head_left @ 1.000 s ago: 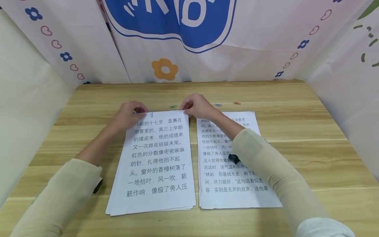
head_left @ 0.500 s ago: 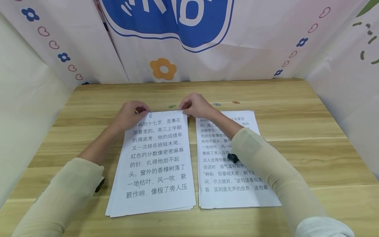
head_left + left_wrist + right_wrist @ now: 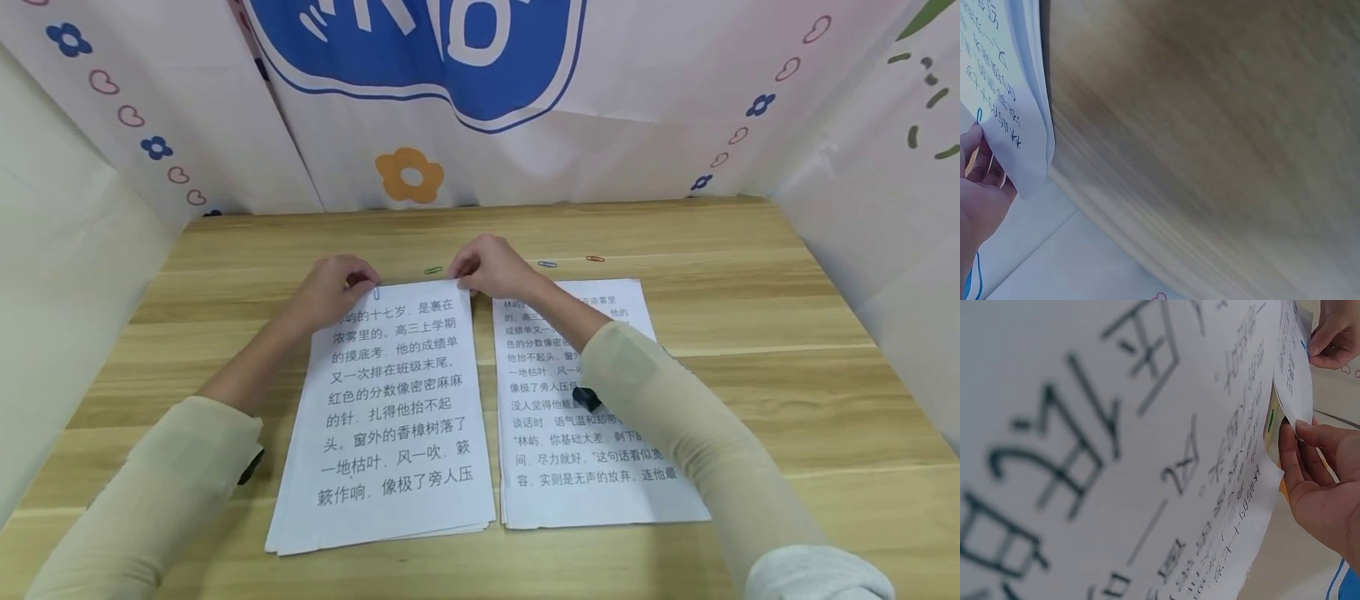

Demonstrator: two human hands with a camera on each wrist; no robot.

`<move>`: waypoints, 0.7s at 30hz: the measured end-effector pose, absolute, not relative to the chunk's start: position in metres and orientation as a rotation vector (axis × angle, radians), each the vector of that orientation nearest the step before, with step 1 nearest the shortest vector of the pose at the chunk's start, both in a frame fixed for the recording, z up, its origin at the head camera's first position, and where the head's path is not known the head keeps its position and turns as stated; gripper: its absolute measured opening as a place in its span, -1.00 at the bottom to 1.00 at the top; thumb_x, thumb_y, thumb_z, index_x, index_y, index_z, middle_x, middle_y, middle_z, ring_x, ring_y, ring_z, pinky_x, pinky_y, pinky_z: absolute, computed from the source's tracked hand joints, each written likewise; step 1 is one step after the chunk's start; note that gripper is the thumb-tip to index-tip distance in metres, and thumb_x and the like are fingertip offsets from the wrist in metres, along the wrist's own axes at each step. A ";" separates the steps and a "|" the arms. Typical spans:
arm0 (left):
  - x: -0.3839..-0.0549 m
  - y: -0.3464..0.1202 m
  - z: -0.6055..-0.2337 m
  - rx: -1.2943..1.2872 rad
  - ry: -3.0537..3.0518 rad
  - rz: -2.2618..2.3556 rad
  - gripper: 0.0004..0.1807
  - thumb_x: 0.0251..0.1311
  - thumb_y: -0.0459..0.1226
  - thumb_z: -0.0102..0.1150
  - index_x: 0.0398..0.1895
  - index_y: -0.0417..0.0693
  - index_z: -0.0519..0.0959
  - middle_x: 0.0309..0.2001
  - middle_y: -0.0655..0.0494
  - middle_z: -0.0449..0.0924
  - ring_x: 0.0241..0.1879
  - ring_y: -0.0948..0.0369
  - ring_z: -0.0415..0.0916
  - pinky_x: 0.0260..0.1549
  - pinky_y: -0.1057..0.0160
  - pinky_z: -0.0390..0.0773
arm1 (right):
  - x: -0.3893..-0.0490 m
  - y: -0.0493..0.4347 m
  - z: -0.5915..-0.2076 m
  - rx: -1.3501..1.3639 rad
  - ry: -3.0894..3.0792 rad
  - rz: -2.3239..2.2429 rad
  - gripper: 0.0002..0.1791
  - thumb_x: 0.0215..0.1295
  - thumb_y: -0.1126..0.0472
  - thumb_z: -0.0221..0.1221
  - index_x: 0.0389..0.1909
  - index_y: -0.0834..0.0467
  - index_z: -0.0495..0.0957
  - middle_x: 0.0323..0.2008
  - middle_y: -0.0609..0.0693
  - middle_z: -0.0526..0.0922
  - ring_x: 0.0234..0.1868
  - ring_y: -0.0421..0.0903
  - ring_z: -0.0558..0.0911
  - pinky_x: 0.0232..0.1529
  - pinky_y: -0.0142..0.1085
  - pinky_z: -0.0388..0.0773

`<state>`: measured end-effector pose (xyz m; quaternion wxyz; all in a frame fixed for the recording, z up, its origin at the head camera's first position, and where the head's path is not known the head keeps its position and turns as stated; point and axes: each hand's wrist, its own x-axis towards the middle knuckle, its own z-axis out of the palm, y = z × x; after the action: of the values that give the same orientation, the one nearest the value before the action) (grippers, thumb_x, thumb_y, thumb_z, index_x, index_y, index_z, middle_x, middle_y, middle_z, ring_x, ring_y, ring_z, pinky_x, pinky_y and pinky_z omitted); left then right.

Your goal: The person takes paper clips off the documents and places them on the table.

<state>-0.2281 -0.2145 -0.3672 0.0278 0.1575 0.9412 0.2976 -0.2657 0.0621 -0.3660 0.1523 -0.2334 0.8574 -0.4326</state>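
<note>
A stack of printed paper sheets (image 3: 397, 400) lies on the left of the table, with a blue paper clip (image 3: 377, 292) on its top edge. My left hand (image 3: 330, 293) pinches that top edge, thumb in front and fingertips right beside the clip. In the left wrist view the clip (image 3: 979, 115) sits just above the left thumb. At the same stack's top right corner, my right hand (image 3: 497, 268) pinches the sheets between thumb and fingers. The right wrist view shows the corner bent up at the right hand (image 3: 1325, 478), the fingers partly behind the paper.
A second stack of printed sheets (image 3: 592, 492) lies to the right, under the right forearm. Beyond the stacks are a green paper clip (image 3: 433, 270), a light blue one (image 3: 547, 264) and a red one (image 3: 595, 258). A printed cloth (image 3: 525, 167) hangs behind the table.
My left fingers have slid slightly right along the top edge, closer to the blue clip. The right hand keeps its pinch on the corner. The head view has shifted a little.
</note>
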 end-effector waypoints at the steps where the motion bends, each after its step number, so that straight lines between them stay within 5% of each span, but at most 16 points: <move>1: -0.228 -0.215 -0.367 0.480 2.910 0.907 -0.83 0.43 -0.50 0.10 -0.05 -0.34 0.67 -0.13 -0.22 0.65 -0.17 -0.03 0.57 -0.15 0.08 0.57 | -0.266 0.062 -0.366 -0.671 2.463 -1.240 -0.81 0.32 0.52 0.26 -0.12 0.29 0.73 -0.21 0.14 0.74 -0.21 -0.02 0.71 -0.16 -0.31 0.70; 21: -0.225 -0.214 -0.368 0.479 2.914 0.854 -0.84 0.43 -0.51 0.06 -0.06 -0.35 0.61 -0.11 -0.24 0.59 -0.15 -0.05 0.55 -0.12 0.04 0.56 | -0.264 0.059 -0.365 -0.662 2.436 -1.233 -0.81 0.34 0.51 0.25 -0.09 0.30 0.72 -0.20 0.15 0.73 -0.22 -0.01 0.70 -0.17 -0.29 0.71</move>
<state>-0.2253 -0.2136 -0.3680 0.0339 0.1558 0.9474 0.2776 -0.2638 0.0595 -0.3653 0.1654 -0.2323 0.8551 -0.4330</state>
